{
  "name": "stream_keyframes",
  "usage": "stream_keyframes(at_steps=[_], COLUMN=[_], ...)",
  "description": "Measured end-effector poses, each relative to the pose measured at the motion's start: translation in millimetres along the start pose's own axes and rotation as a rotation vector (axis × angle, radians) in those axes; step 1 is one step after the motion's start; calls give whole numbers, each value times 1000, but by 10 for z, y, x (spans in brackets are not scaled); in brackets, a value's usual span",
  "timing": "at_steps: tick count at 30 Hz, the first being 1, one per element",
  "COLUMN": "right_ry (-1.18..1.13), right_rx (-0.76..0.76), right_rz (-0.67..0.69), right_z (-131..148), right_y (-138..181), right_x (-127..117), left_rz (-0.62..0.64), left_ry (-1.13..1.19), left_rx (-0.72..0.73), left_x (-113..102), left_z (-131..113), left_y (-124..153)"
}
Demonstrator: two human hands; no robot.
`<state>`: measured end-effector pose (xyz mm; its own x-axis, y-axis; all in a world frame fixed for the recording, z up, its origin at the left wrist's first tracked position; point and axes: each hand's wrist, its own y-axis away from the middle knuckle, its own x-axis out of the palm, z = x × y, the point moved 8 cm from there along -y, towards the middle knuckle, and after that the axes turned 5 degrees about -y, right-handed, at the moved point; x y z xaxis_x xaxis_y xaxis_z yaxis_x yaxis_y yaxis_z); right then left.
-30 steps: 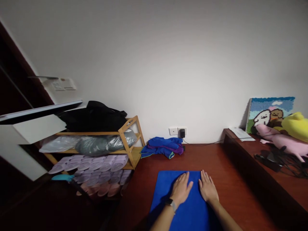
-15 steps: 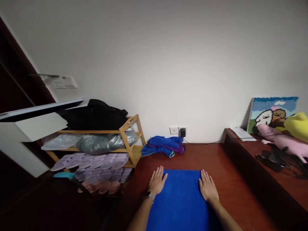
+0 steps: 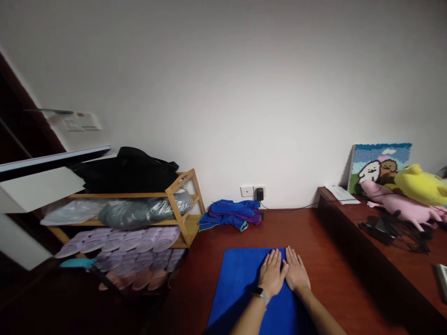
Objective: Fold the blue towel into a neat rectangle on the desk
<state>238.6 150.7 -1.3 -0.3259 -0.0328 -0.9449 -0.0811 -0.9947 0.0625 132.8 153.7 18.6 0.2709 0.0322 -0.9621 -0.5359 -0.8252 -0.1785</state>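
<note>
A blue cloth (image 3: 234, 274) lies flat on the reddish-brown wooden table (image 3: 190, 298), its near end running out of view at the bottom. My left hand (image 3: 272, 278), with a watch (image 3: 260, 294) on its wrist, rests palm down on the right part of the cloth, fingers stretched out. Right beside it, my right hand (image 3: 296, 273) lies flat over the cloth's right edge, fingers extended. The left thumb reaches to the right hand. Neither hand grips anything.
Crumpled blue and purple cloths (image 3: 230, 214) lie at the back near a plugged-in black adapter (image 3: 259, 194). Left stands a wooden rack (image 3: 190, 223) with slippers (image 3: 139, 242) and a black bag (image 3: 129, 172). On the raised ledge at right are plush toys (image 3: 401, 204) and cables (image 3: 394, 232).
My left hand has moved right across the cloth, from its left edge to beside my right hand. My right hand stays at the right edge. The view has shifted slightly.
</note>
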Motion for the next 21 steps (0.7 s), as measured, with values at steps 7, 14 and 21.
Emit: stream_keyframes(at_steps=[7,14,21], right_ry=[-58,-52,-31], right_rx=[48,54,56], right_rz=[-22,-36,-31], right_z=[-13,-12,8], right_y=[-16,2,14], right_x=[-46,-44,-62], left_rz=[34,51,7], left_ry=[-79,-199,-210], left_rx=[-109,-355,-367], left_x=[-89,-545,-667], left_z=[617,1999,2028], left_y=[132,608,642])
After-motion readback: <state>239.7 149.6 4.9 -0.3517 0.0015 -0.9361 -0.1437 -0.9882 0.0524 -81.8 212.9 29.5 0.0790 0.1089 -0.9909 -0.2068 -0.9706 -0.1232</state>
